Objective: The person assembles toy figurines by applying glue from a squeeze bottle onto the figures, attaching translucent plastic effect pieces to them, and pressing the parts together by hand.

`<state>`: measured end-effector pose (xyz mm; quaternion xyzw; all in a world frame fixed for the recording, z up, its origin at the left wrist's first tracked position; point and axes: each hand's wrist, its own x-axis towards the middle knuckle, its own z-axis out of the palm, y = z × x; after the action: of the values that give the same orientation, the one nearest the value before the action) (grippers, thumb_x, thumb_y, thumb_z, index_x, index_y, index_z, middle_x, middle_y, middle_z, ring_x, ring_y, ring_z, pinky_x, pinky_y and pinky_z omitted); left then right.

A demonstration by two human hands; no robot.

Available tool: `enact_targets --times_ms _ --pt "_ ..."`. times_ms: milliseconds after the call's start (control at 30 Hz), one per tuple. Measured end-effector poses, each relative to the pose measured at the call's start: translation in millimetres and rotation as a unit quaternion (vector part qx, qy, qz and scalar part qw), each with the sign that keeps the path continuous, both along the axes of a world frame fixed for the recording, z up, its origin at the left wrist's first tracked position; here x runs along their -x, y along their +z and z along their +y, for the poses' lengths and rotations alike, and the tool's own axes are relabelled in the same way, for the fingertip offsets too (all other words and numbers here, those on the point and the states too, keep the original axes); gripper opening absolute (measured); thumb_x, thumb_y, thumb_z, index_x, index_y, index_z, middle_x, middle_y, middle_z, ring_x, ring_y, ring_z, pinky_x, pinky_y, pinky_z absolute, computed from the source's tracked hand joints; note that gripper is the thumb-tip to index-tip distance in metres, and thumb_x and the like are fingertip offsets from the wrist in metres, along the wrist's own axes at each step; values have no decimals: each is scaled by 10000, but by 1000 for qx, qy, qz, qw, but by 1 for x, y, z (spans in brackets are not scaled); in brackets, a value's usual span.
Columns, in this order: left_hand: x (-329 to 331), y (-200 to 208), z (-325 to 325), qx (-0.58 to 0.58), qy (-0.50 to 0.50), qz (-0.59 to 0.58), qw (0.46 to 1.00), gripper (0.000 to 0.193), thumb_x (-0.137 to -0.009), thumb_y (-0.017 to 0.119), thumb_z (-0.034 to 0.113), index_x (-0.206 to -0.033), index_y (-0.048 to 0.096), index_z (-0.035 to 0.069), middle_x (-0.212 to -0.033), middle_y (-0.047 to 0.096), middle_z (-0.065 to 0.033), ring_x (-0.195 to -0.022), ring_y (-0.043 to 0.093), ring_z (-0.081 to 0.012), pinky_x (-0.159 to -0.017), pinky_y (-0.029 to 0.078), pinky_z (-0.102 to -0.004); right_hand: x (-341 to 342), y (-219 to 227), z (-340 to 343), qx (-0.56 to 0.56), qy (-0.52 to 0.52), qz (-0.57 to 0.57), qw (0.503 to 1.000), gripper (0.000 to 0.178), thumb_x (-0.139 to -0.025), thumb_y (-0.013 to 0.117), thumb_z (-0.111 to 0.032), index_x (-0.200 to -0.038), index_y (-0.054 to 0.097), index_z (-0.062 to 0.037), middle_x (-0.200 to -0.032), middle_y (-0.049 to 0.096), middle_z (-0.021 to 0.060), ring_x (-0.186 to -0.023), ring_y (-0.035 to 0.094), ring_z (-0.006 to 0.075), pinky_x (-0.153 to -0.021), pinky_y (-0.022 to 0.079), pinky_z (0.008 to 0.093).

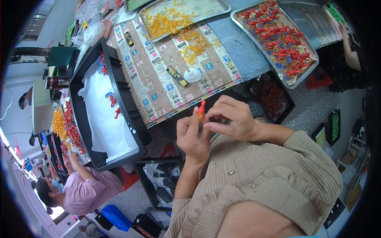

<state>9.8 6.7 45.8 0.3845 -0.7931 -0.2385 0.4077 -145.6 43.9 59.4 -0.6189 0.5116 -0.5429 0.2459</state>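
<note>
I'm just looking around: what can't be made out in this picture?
- Red figure's lower part: head view, partly covered by the left fingers.
- Whether the right fingers touch it: head view, contact too small to tell.
- Far end of the yellow strands' tray: head view, cut off by the top edge.
- Red pieces' shapes: head view, dim and blurred.

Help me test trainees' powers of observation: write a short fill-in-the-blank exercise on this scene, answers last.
1. The left hand grips a small figure whose upper end is coloured ____.
2. The sheet lining the black bin is coloured ____.
3. The loose strands beside the metal tray are coloured ____.

Missing words: red; white; yellow.
</note>
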Motion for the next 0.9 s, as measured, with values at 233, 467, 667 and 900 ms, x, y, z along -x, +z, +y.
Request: enact_targets --times_ms 233,467,667,900 --pt "3 -23 -17 66 -33 -56 996 414 -718 738 27 -1109 643 -67 -793 567 -90 -669 576 -216 -557 471 -306 -8 -18 -8 -51 -70 -12 996 123 -767 744 -22 -837 646 0 -750 564 47 -561 505 84 -467 404 218" --pt "13 -35 -32 130 -64 -129 981 392 -763 686 76 -1120 614 -71 -731 487 -72 -626 542 -216 -510 437 -327 -7 -45 -9 -17 -118 14 993 100 -780 714 13 -849 641 4 -758 559 52 -565 536 88 -472 430 226" --pt "25 -40 -36 171 -71 -160 970 264 -777 650 85 -1009 630 -39 -758 480 -62 -651 546 -187 -504 436 -303 1 -52 -11 -14 -142 46 989 89 -787 701 16 -840 632 3 -763 558 57 -539 528 89 -459 423 228" --pt "27 -44 -38 205 -77 -183 958 254 -767 622 90 -986 631 -37 -804 506 -45 -666 547 -167 -510 432 -296 10 -48 -14 -39 -141 100 984 96 -762 709 20 -797 622 -2 -710 542 54 -518 509 100 -446 402 236"
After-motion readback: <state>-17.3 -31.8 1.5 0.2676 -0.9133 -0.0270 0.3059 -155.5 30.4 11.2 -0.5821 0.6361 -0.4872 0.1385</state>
